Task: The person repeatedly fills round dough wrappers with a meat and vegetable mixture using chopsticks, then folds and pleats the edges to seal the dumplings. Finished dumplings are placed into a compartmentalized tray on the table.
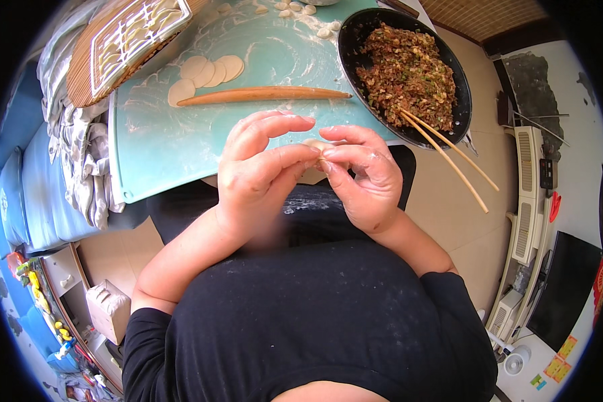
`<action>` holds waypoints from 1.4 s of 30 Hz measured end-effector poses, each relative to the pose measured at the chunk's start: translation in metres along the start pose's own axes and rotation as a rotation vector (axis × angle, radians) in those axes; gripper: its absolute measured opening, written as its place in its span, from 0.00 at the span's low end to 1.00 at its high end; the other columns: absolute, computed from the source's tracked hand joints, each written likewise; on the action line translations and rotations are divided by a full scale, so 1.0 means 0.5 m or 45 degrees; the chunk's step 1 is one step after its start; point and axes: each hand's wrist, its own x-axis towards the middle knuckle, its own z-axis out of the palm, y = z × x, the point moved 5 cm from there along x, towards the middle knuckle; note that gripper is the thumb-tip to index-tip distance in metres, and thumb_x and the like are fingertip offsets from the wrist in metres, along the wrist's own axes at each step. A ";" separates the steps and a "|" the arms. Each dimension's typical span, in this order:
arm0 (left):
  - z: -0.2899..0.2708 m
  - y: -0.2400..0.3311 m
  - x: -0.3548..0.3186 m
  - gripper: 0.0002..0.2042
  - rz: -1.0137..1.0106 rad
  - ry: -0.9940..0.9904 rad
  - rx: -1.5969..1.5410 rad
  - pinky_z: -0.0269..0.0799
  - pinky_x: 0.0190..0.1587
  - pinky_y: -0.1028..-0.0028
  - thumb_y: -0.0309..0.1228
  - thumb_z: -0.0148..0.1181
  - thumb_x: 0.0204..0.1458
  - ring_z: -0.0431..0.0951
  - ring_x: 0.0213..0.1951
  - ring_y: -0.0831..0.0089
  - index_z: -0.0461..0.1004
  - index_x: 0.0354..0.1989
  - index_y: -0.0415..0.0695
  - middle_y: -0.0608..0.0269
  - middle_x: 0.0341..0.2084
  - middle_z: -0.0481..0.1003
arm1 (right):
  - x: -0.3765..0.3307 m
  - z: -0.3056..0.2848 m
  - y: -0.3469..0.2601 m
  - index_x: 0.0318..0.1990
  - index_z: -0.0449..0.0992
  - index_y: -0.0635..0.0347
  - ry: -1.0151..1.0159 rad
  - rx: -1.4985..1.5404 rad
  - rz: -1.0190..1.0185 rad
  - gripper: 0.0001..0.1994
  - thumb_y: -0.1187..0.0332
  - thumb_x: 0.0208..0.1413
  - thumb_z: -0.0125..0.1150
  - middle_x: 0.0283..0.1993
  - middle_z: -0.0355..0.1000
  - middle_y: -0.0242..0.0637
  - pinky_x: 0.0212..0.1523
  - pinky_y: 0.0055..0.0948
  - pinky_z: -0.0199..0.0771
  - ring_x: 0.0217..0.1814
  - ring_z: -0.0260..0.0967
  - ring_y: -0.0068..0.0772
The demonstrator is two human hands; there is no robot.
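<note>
Between the fingertips of my left hand [258, 161] and my right hand [365, 174] is a small pale dumpling [319, 149], pinched from both sides above the board's near edge. My fingers hide most of it. Just beyond lies a wooden rolling pin [264, 95], tapered at its ends, across the light green board [147, 157]. Several round dough wrappers [208, 71] overlap behind the pin's left part. To the right, a black pan [347, 50] holds chopped brown filling [409, 77] with green bits. A pair of chopsticks [449, 151] rests in it, sticking out toward me.
At far left, a round woven tray [80, 74] carries a white rack [141, 40] of shaped dumplings. Small dough pieces [295, 8] lie at the board's far side amid flour. Crumpled grey cloth [87, 161] hangs by the board's left edge, beside a blue sofa [40, 187].
</note>
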 end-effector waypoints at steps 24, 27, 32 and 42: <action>0.056 -0.045 -0.050 0.20 -0.908 -0.205 -1.246 0.69 0.47 0.76 0.19 0.58 0.47 0.73 0.44 0.75 0.66 0.51 0.38 0.59 0.43 0.73 | 0.045 -0.023 -0.028 0.29 0.70 0.60 -0.244 -0.291 -0.109 0.02 0.73 0.50 0.57 0.27 0.65 0.37 0.25 0.28 0.64 0.26 0.64 0.34; 0.053 -0.042 -0.053 0.17 -0.959 -0.215 -1.399 0.69 0.46 0.76 0.19 0.56 0.49 0.73 0.43 0.76 0.65 0.49 0.37 0.59 0.41 0.72 | 0.069 -0.020 -0.039 0.26 0.67 0.59 -0.536 -0.598 -0.215 0.07 0.68 0.51 0.54 0.21 0.64 0.39 0.22 0.35 0.63 0.23 0.62 0.46; 0.057 -0.046 -0.053 0.14 -0.916 -0.302 -1.488 0.69 0.46 0.77 0.20 0.55 0.50 0.73 0.42 0.77 0.64 0.46 0.37 0.62 0.37 0.72 | 0.076 -0.007 -0.045 0.23 0.66 0.58 -0.694 -0.694 -0.244 0.08 0.68 0.48 0.56 0.21 0.65 0.37 0.22 0.36 0.63 0.23 0.64 0.44; 0.040 -0.049 -0.056 0.18 -0.875 -0.440 -1.107 0.65 0.48 0.76 0.28 0.49 0.56 0.69 0.44 0.78 0.63 0.54 0.36 0.61 0.43 0.70 | 0.054 0.006 -0.016 0.20 0.66 0.59 -0.670 -0.456 -0.024 0.08 0.69 0.46 0.55 0.19 0.63 0.41 0.21 0.37 0.62 0.22 0.63 0.46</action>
